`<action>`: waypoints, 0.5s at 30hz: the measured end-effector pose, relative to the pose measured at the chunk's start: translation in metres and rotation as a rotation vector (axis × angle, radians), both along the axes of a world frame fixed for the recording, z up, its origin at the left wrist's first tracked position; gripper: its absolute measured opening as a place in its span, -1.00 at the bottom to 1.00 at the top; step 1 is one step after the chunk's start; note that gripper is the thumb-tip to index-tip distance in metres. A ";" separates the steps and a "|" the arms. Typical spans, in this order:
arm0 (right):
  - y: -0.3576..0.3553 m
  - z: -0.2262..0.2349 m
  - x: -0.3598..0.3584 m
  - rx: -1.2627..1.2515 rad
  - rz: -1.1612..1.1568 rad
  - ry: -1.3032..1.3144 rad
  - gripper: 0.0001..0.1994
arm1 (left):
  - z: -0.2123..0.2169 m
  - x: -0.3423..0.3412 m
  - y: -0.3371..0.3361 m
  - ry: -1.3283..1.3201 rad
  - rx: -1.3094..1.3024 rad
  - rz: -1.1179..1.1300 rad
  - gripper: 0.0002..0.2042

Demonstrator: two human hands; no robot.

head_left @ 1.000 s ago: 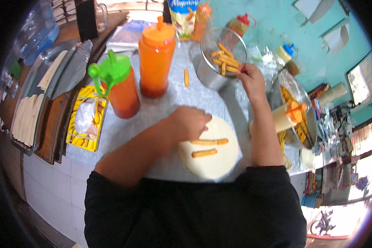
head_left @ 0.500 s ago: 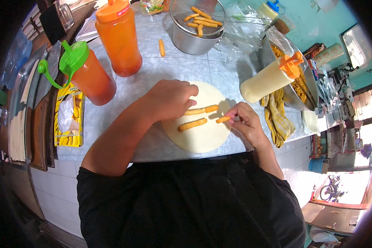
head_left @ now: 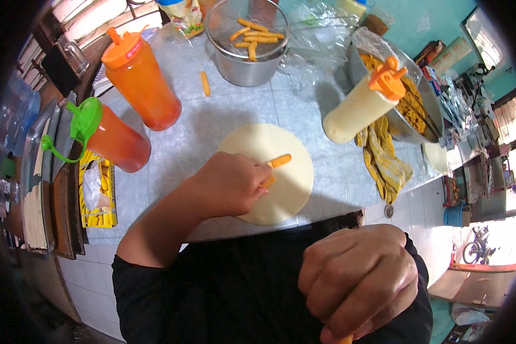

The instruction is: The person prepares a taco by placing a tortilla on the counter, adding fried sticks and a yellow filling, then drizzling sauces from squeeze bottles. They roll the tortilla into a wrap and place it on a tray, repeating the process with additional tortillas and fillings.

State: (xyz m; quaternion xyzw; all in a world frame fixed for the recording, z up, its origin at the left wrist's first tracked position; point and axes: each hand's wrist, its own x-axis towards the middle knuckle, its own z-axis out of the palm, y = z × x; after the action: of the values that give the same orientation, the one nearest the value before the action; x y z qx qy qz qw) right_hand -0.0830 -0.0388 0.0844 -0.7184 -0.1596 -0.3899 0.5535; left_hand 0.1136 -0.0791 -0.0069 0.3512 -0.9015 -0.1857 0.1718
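A round, pale tortilla [head_left: 295,192] lies flat on the table. Over its left half is my left hand [head_left: 235,182], curled, with its fingertips closed around fries on the dough. One fry [head_left: 280,160] sticks out past the knuckles, and part of a second fry [head_left: 270,181] shows by the fingertips. My right hand [head_left: 358,275] is raised close to the camera at the lower right, fingers bent into a pinch. Beneath that pinch, at the picture's lower edge, an orange tip of a fry piece [head_left: 346,340] shows; the rest of the piece is hidden.
Orange-capped [head_left: 143,86] and green-capped [head_left: 116,139] bottles of red sauce stand left. A mesh strainer of fries [head_left: 226,43] rests on a metal pot [head_left: 243,69], near a loose fry [head_left: 205,83]. At right are a cream sauce bottle [head_left: 358,109], a cloth [head_left: 384,160] and a metal bowl [head_left: 436,109].
My right hand has lifted off the tortilla's right edge toward the camera with its fry piece. My left hand has come down onto the fries. The view has shifted.
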 end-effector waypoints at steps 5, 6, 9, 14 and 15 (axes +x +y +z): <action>-0.006 0.008 0.014 -0.050 -0.012 -0.010 -0.82 | 0.006 0.004 -0.007 0.024 -0.067 0.038 -0.82; -0.007 0.010 0.018 -0.035 0.014 -0.003 -0.82 | 0.005 0.007 -0.006 0.025 -0.067 0.053 -0.82; -0.021 0.020 0.031 -0.060 -0.025 0.032 -0.83 | 0.008 0.015 -0.009 0.024 -0.065 0.090 -0.82; -0.113 0.025 0.052 -0.218 -0.826 0.419 -0.80 | 0.008 0.014 -0.010 -0.011 -0.031 0.079 -0.80; -0.144 0.021 0.060 -0.193 -0.954 0.515 -0.82 | 0.010 0.014 -0.010 -0.094 0.027 0.100 -0.80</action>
State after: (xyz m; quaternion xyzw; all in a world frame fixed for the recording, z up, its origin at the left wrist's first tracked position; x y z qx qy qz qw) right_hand -0.0232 -0.1824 0.1055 -0.8308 0.2894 -0.3926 0.2681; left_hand 0.1273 -0.0894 0.0028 0.4061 -0.8874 -0.1722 0.1338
